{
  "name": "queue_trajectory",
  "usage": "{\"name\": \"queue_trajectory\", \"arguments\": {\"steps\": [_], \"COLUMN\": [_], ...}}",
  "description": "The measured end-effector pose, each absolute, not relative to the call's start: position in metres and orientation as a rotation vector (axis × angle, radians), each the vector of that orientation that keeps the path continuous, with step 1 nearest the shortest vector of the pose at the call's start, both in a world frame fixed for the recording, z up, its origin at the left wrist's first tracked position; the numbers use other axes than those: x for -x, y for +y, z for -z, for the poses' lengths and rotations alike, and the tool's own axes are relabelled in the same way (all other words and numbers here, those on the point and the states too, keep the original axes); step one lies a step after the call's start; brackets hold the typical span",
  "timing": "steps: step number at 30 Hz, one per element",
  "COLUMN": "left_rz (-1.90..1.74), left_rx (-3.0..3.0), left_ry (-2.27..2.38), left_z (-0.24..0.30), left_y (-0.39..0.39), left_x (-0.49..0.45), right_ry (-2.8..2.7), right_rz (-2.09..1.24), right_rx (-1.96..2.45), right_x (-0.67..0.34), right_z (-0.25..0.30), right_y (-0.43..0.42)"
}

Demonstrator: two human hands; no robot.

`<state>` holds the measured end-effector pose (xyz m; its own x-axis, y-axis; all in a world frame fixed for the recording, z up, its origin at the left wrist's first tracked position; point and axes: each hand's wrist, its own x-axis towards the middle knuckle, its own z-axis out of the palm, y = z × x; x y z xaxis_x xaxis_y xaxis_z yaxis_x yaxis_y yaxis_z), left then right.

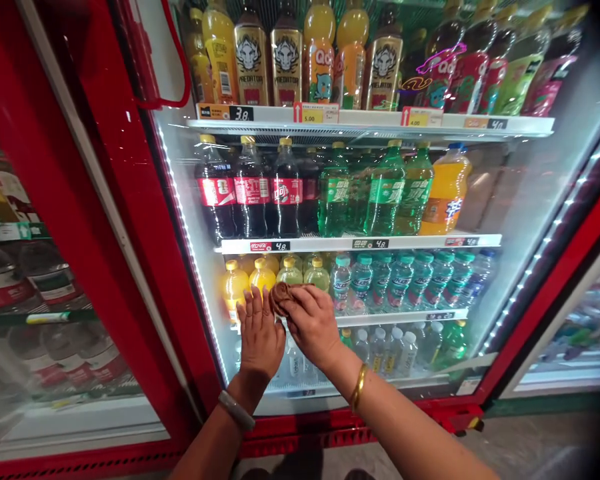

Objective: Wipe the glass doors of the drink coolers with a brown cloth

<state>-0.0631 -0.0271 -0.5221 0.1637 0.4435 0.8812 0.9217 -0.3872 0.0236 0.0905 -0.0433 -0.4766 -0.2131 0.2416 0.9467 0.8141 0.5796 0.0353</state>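
Note:
My right hand [314, 325] is closed around a crumpled brown cloth [283, 298], pressing it toward the glass door of a lit drinks fridge. Beside it on the left, my left hand [261, 333] lies flat with its fingers stretched upward, palm toward the glass, holding nothing. The cloth sits between the two hands, close to the left fingertips. Behind the glass, yellow-capped juice bottles [236, 283] and teal-labelled bottles [361, 280] stand on the shelf level with my hands. Parts of the lower shelves are hidden by my hands and forearms.
A red door frame [180, 313] runs down the left, with another drinks fridge beyond it. Higher shelves hold cola bottles [250, 190], green soda bottles [386, 190] and an orange drink bottle [446, 193]. A red door handle [186, 73] is at the upper left. Grey floor [510, 447] shows below.

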Motion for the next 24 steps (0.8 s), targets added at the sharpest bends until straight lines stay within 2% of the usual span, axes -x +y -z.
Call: {"name": "queue_trajectory", "arguments": {"steps": [4,10,16,22,24], "left_rz": [1.174,1.12,1.161,1.137,1.161], "left_rx": [1.943,1.975,1.937,2.012,2.057], "left_ry": [-1.239,-1.147,-1.117,-1.064,-1.073], "left_z": [0.496,0.505,0.484,0.474,0.466], "left_y": [-0.022,-0.02,-0.009,-0.016,-0.02], "left_x": [0.04,0.013,-0.006,-0.047,-0.055], "right_ry": [-1.612,-1.629,-1.577,-1.554,-1.604], "right_rz": [0.682,0.665,0.736,0.6,0.607], "right_rx": [0.949,0.956,0.856,0.903,0.869], "right_x": [-0.122,-0.138,-0.166,-0.203,-0.211], "right_z": [0.45,0.485,0.452,0.467,0.456], "right_y": [-0.043,-0.051,-0.04,-0.051,-0.05]}}
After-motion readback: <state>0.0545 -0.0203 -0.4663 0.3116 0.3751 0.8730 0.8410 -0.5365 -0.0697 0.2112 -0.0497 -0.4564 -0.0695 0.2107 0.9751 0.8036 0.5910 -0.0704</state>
